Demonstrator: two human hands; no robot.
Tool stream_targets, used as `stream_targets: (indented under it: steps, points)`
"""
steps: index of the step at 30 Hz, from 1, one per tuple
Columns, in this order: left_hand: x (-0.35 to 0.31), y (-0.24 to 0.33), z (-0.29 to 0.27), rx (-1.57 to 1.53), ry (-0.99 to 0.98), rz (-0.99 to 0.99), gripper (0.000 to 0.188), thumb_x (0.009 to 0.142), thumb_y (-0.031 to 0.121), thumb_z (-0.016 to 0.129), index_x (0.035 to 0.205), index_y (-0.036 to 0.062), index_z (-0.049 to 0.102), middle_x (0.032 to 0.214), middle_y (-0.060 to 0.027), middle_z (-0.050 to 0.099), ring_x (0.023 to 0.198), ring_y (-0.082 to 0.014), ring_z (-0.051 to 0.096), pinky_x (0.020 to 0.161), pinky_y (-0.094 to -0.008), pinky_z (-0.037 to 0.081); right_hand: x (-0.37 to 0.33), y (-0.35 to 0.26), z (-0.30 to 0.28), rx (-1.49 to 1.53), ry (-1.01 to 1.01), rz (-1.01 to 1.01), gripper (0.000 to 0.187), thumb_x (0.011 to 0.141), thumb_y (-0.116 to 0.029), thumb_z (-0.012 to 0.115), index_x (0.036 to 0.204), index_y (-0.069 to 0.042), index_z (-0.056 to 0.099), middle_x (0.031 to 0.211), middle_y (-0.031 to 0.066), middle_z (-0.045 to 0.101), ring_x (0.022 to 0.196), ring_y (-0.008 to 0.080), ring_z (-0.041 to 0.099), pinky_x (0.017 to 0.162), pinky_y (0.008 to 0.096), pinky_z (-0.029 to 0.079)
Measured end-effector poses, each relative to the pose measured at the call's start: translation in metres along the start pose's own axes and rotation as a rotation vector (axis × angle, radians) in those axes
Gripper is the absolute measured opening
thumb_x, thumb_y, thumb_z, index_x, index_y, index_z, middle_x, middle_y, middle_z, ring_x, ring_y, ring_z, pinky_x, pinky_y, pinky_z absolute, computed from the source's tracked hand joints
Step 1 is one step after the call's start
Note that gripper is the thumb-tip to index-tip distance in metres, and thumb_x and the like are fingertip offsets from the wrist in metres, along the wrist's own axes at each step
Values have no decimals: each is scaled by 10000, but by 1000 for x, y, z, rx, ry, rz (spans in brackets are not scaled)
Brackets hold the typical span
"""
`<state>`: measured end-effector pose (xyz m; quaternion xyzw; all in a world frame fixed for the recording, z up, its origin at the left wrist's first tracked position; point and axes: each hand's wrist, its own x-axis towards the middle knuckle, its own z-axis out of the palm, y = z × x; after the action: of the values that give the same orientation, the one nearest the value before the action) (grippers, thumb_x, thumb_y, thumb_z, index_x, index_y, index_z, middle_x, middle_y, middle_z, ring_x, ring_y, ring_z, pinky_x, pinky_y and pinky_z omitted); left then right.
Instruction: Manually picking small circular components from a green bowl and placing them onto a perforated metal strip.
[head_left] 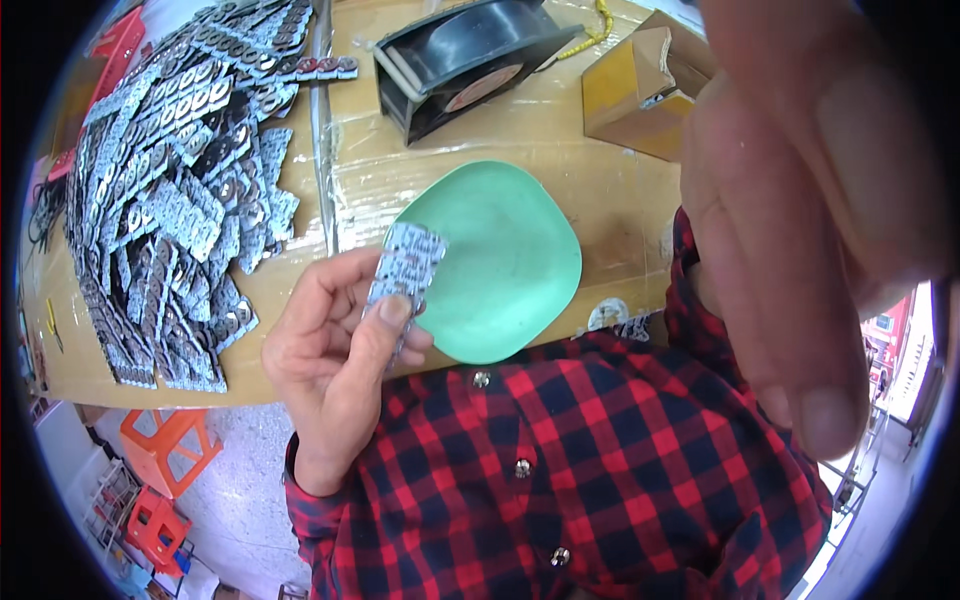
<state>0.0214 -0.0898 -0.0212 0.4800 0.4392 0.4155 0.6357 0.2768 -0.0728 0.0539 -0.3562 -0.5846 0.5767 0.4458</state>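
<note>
My left hand (335, 365) pinches a small strip of circuit boards (412, 258) between thumb and fingers, over the left rim of a green plate (505, 260). The strip is tilted, and its pale, dark-marked face shows. My right hand (790, 240) looms large and blurred at the right, close to the camera. Its fingers point downward and look stretched out, with nothing visible in them. To the left lies a big heap of similar board strips (185, 205), many with round dark parts on them.
A black fan (460, 60) stands behind the plate on the brown table (360, 180), near a yellow cord (598, 30). An opened cardboard box (630, 95) sits at the back right. Orange stools (168, 450) are on the floor at lower left.
</note>
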Motion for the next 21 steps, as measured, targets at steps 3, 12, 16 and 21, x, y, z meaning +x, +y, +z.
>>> stream_targets:
  steps: [3, 12, 16, 21]
  points:
    - [6, -4, -1, -62, -38, -74, 221, 917, -8, 571, 1127, -74, 544, 923, -120, 666, 687, -114, 651, 566, -201, 519, 0, 4, 12, -67, 14, 21, 330, 1018, -225, 426, 836, 29, 530, 815, 173, 623, 535, 151, 643, 499, 215, 505]
    - [2, -2, -4, -150, -80, -109, 173, 912, -14, 566, 1077, -65, 567, 877, -100, 677, 659, -83, 635, 530, -178, 476, 2, 45, 26, -615, -42, -70, 267, 989, -207, 529, 867, 16, 612, 722, 68, 631, 536, 115, 602, 465, 234, 445]
    - [4, 0, -5, -69, -133, -117, 162, 902, 7, 606, 1053, -51, 613, 833, -65, 669, 613, -56, 603, 510, -167, 444, -1, 59, 23, -433, -135, 109, 264, 998, -202, 511, 854, -10, 622, 694, 28, 621, 533, 100, 586, 472, 228, 444]
    - [7, 6, -3, 16, -128, -143, 130, 886, 15, 636, 1005, -35, 652, 781, -41, 661, 575, -41, 578, 499, -166, 425, 3, 64, 13, -219, -236, 293, 274, 1004, -202, 500, 847, -8, 615, 675, 26, 611, 532, 97, 582, 475, 227, 442]
